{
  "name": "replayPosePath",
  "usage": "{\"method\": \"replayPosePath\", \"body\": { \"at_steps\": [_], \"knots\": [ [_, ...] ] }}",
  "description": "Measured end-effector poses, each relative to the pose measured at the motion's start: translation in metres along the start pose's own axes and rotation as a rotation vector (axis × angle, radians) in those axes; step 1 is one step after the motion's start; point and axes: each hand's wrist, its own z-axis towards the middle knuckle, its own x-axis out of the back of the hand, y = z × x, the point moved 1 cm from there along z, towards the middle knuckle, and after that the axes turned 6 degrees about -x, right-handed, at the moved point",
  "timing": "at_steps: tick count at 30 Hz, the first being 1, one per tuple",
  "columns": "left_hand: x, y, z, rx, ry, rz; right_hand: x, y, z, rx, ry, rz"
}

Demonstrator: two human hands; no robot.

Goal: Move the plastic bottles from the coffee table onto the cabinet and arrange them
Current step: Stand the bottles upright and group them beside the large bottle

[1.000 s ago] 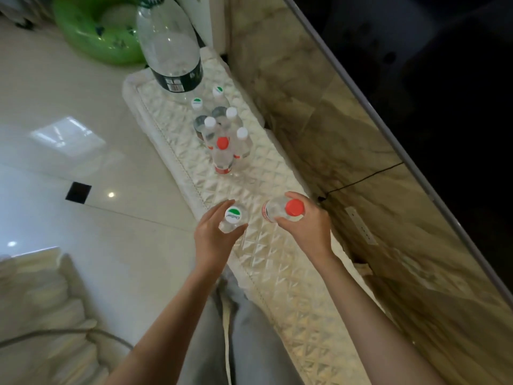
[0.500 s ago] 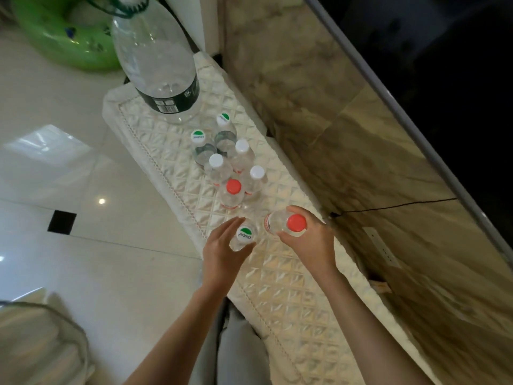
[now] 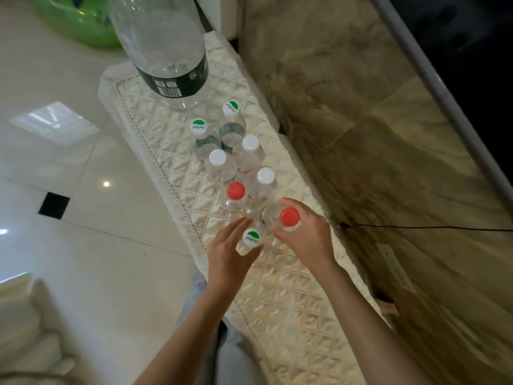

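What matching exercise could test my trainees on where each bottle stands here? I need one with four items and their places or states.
Things:
1. large bottle
2. red-capped bottle
3. green-and-white-capped bottle
4. free red-capped bottle

Places or states:
A. held by the left hand
B. standing in the cluster, touched by no hand
C. at the far end of the quilted cabinet top
D. held by the right hand

Pairs: 1-C, 2-D, 3-A, 4-B

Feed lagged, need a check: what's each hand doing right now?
Left hand: holding the green-and-white-capped bottle.
Right hand: holding the red-capped bottle.
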Motion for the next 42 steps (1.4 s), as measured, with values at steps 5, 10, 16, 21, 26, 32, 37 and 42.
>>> {"method": "replayPosePath", "body": {
  "at_steps": [5,10,16,21,26,32,37,42],
  "knots": [
    [-0.010,-0.001,-0.009,-0.014,0.016,0.020,-0.007,0.018,0.000,0.063,-0.015,0.018],
    [-0.011,0.003,-0.009,0.015,0.022,-0.012,0.000,0.025,0.002,0.073,-0.092,0.105],
    [-0.004,0.013,-0.008,0.005,0.062,-0.034,0.009,0.021,-0.002,0.117,-0.014,0.167],
    [0.000,0.018,-0.008,-0.025,0.140,0.044,0.011,0.018,-0.006,0.140,0.030,0.174],
    [-0.005,0.024,-0.007,-0.066,0.110,0.040,0.009,0.018,-0.001,0.162,0.050,0.148],
    [-0.005,0.024,-0.005,-0.068,0.126,0.029,0.010,0.018,0.001,0.184,0.067,0.155],
    [0.001,0.017,-0.007,-0.090,0.153,0.046,0.008,0.018,0.000,0.216,0.119,0.132],
    [0.004,0.014,-0.001,-0.071,0.174,0.043,0.008,0.017,0.005,0.216,0.108,0.140]
  ]
}}
